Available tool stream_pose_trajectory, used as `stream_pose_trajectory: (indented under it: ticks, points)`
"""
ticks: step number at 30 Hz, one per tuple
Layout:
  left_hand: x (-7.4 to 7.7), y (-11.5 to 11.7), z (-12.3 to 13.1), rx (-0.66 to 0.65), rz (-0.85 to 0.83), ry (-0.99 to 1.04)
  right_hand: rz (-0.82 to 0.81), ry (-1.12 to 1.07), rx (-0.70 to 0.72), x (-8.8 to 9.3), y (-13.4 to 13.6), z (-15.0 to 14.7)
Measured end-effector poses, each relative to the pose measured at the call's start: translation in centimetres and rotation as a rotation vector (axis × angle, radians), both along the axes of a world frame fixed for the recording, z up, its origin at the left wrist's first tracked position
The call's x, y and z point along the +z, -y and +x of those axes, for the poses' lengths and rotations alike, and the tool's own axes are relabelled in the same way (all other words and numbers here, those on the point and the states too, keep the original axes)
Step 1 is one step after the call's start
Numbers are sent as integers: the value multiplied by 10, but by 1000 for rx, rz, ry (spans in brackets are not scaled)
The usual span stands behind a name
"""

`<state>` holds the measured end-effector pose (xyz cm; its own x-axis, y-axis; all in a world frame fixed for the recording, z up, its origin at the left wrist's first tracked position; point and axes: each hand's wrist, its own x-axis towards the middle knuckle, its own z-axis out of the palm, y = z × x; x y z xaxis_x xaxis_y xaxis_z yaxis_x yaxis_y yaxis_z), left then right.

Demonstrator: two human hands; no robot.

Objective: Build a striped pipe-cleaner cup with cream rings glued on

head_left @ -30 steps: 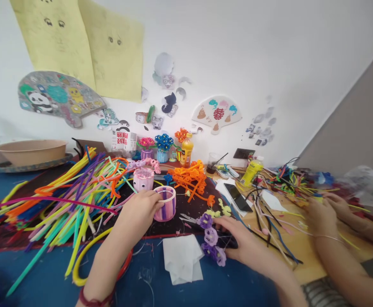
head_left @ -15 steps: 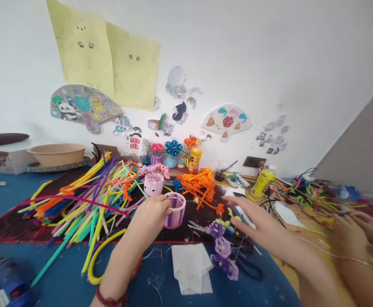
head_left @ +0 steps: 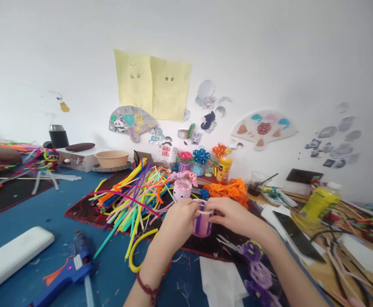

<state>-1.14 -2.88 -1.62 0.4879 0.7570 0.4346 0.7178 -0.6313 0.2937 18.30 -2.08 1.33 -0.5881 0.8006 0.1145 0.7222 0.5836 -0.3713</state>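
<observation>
The left hand (head_left: 180, 216) and right hand (head_left: 230, 212) pinch opposite sides of the rim of a striped cup (head_left: 203, 229), upright just inside the near edge of a dark mat (head_left: 83, 209), a pink cup (head_left: 182, 190) behind it, a white tissue (head_left: 221, 279) in front.

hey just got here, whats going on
A person has a purple-and-pink striped cup between both hands, left grip and right grip at opposite sides near its top. A pink cup with eyes stands behind it, loose pipe cleaners lie to the left, and a blue glue gun rests on the table.
</observation>
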Motion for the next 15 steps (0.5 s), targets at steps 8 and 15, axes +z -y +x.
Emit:
stream_pose_trajectory:
  ticks: [8, 15]
  points:
    - [4, 4, 0, 43, 26, -13, -79, -230, -10, -11, 2, 13]
    - [2, 0, 3, 52, 28, -184, -91, -225, -8, -23, 2, 16]
